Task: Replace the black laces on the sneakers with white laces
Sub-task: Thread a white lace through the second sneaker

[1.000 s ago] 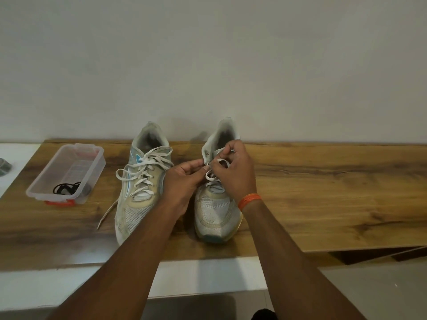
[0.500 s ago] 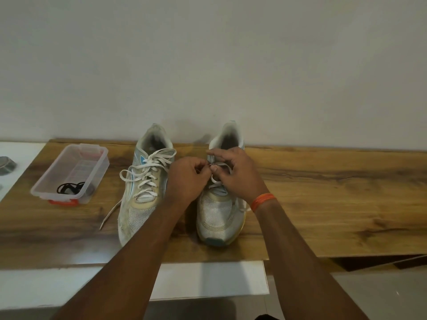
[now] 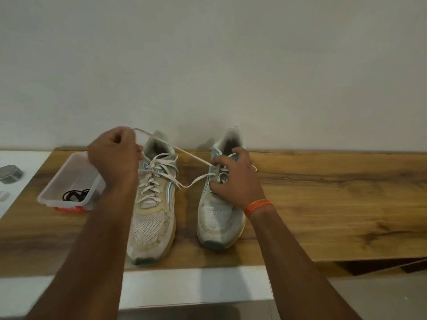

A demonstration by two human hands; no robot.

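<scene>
Left hand (image 3: 114,155) is raised in a closed fist, while right hand (image 3: 233,175) reaches forward lower down, fingers curled.

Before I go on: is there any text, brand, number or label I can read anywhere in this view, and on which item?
None can be read.
Left sneaker: blue side markings, no legible letters.
Right sneaker: blue trim only, no legible brand.
Clear plastic box holding the black laces: no label shows.
Tape roll at the left edge: too blurred to tell.
</scene>
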